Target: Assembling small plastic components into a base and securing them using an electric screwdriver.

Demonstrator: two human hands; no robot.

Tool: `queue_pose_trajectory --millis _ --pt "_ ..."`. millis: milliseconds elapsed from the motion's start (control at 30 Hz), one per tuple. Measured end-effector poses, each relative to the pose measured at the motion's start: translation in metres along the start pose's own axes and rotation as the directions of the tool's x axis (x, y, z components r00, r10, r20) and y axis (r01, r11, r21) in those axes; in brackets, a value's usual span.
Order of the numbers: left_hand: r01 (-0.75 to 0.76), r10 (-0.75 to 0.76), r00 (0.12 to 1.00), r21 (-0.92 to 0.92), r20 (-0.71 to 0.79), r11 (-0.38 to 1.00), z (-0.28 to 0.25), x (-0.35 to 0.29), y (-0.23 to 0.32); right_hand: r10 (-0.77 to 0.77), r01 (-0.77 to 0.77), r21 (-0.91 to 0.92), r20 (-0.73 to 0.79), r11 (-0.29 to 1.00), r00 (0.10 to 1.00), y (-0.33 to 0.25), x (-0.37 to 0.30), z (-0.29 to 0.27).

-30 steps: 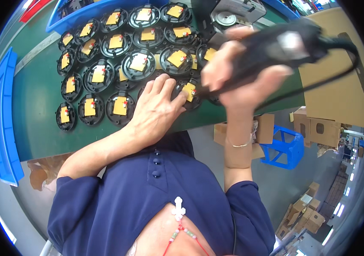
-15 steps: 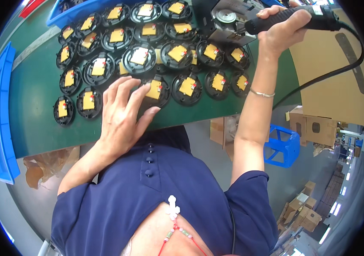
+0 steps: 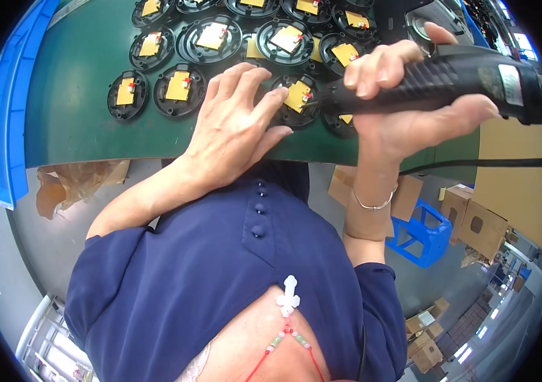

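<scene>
My right hand (image 3: 393, 124) is wrapped around a thick black corded electric screwdriver (image 3: 439, 79), held nearly level. Its narrow tip points left, close to the small red-and-white component on a yellow plate (image 3: 296, 97). This plate sits in a round black plastic housing (image 3: 296, 120) near the table's front edge. At the left side of that housing is my left hand (image 3: 233, 127), palm down with fingers spread; index fingertip and thumb lie by its rim. Whether they press on it, I cannot tell. Part of another housing is hidden under the screwdriver.
Several similar housings (image 3: 180, 89) lie in rows on the green table (image 3: 80, 83). A metal-and-black machine (image 3: 427, 25) stands at the far right. The screwdriver's cable (image 3: 474, 163) crosses at right. A blue tray (image 3: 7, 127) lines the left edge; a blue stool (image 3: 420, 234) stands on the floor.
My right hand has brought the screwdriver down and nearer, from beside the machine to the front-row housing. My left hand has shifted slightly in the view, which has itself moved.
</scene>
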State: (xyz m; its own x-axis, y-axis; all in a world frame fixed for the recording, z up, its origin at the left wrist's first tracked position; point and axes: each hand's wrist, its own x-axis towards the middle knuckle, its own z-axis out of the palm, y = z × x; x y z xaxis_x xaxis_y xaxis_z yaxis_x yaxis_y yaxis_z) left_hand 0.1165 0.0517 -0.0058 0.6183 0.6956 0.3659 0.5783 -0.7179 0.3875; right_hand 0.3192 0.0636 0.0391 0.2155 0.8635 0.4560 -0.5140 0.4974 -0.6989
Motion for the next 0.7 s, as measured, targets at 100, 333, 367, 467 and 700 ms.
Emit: queue_pose_trajectory --millis 100,333,367,467,700 --pt "-0.005 0.004 1.0 -0.013 -0.005 1.0 0.001 0.001 0.0 0.031 -0.032 -0.023 -0.027 0.999 0.999 0.008 -0.002 -0.001" --pt "-0.002 0.002 1.0 -0.048 -0.02 0.999 0.004 0.0 -0.001 0.1 -0.105 -0.049 -0.099 0.993 0.99 0.019 -0.002 -0.001" --pt "0.001 -0.002 1.0 -0.05 -0.02 0.999 0.004 0.001 -0.002 0.104 -0.109 -0.049 -0.099 0.993 0.99 0.021 -0.001 -0.001" --pt "-0.004 0.001 0.999 -0.074 -0.042 0.997 0.004 0.005 -0.002 0.114 -0.114 -0.018 0.03 0.993 0.993 0.028 0.003 -0.003" --pt "-0.064 0.064 0.998 -0.019 -0.018 0.998 0.001 0.011 -0.002 0.086 -0.043 -0.288 0.138 0.957 0.987 0.031 0.005 0.017"
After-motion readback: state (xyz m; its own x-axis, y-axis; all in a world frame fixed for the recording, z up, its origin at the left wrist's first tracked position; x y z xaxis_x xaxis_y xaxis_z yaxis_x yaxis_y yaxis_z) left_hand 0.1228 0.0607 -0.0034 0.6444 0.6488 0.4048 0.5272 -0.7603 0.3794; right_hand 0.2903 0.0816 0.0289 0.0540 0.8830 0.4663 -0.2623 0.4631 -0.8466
